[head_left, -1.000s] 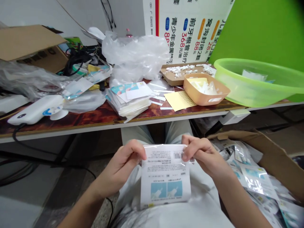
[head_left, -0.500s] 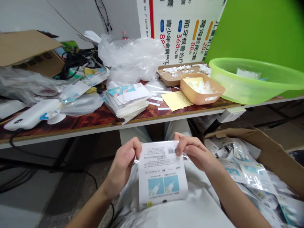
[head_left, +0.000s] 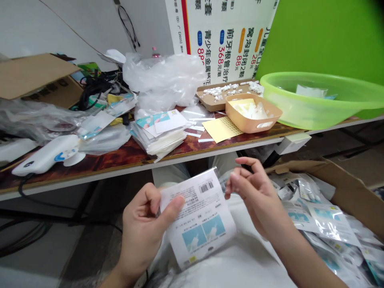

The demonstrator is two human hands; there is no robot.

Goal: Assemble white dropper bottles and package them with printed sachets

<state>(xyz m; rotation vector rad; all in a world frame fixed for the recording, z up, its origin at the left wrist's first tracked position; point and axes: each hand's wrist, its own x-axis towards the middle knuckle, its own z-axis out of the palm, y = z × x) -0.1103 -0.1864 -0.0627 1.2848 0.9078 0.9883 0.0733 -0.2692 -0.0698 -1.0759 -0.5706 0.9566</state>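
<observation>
A flat clear plastic packet with a printed card (head_left: 199, 216) in it is held tilted above my lap; a barcode and two blue pictures show on its face. My left hand (head_left: 147, 224) grips its left edge, thumb on the front and fingers curled behind. Just off the packet's right edge is my right hand (head_left: 253, 192), its fingers loosely bent and apart, with nothing seen in them. To the right, a cardboard box (head_left: 351, 182) holds many similar filled packets (head_left: 327, 218).
On the table ahead lie a stack of packets (head_left: 159, 132), a yellow sheet (head_left: 222, 129), an orange bin (head_left: 255, 124) with pale pieces, a cardboard tray (head_left: 210, 105) of small white pieces and a green basin (head_left: 312, 114). A white corded device (head_left: 45, 158) lies left.
My right hand has let go of the packet's top right corner and lifted slightly right. My left thumb now lies across the packet's front, and the packet has tilted.
</observation>
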